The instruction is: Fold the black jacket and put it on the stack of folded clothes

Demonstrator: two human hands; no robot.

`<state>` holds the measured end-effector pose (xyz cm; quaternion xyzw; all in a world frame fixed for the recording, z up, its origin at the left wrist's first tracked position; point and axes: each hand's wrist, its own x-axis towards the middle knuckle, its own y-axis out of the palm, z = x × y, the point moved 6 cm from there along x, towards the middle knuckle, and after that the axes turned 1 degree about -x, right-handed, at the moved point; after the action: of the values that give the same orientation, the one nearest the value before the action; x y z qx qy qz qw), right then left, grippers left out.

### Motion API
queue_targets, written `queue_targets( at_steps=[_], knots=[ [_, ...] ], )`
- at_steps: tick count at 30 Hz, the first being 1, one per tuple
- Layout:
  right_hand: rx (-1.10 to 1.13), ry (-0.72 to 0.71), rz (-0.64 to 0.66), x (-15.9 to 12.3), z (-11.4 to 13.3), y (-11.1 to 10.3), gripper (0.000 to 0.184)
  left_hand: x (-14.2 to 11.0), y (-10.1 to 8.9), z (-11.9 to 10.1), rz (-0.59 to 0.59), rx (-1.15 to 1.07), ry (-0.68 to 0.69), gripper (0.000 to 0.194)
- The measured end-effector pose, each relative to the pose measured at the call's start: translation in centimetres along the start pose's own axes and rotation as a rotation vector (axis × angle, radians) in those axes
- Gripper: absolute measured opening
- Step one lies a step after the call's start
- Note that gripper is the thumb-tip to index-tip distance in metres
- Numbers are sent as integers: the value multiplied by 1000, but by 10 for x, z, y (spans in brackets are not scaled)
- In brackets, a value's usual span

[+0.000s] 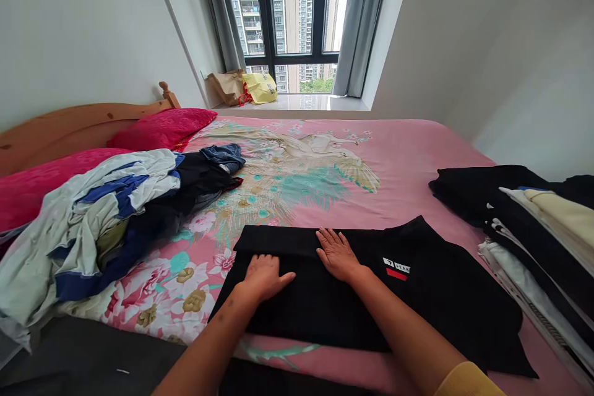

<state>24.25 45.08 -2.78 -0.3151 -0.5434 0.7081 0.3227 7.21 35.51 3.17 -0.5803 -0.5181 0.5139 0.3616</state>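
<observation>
A black T-shirt (315, 309) lies spread on the bed, its collar end toward the right. On its chest is a small white and red print (396, 268) with the letters PEAK. The far edge of the shirt is turned over into a long strip (283, 240). My left hand (265, 278) rests on the shirt near the hem, fingertips at the edge of that strip and thumb stretched out to the right. Farther right, my right hand (338, 253) lies flat on the black cloth, fingers extended toward the far edge. Neither hand grips anything that I can see.
A loose heap of clothes (116, 192) sits on the left by red pillows (162, 127) and a wooden headboard (83, 112). Stacked folded garments (542, 241) stand at the right. The pink floral bedsheet (408, 148) reaches the windowsill, which holds paper and yellow bags (260, 88).
</observation>
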Motion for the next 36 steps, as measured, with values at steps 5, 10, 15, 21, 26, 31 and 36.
queue_targets(
  at_steps=[5, 10, 15, 21, 26, 31, 36],
  knots=[
    [7, 3, -23, 1, -1, 1, 59, -14, -39, 22, -309, -83, 110, 45],
    [53, 19, -19, 1, -1, -2, 61, 17, 2, 65, -217, 45, -97, 64],
    [165, 53, 6, 3, 6, -17, 62, 33, 19, 75, -105, 155, -153, 65],
    [362, -45, -236, -73, 20, -75, 38, 14, 2, 14, -309, 161, -64, 51],
    [527, 214, -946, -224, -55, -106, 27, -46, 25, -115, -386, -177, 466, 50],
    [884, 789, -792, -293, -139, -39, 64, -75, 36, -228, -290, -453, 616, 46],
    [1204, 617, -639, -282, -127, -21, 53, -38, 39, -279, -63, -726, 293, 69]
  ],
)
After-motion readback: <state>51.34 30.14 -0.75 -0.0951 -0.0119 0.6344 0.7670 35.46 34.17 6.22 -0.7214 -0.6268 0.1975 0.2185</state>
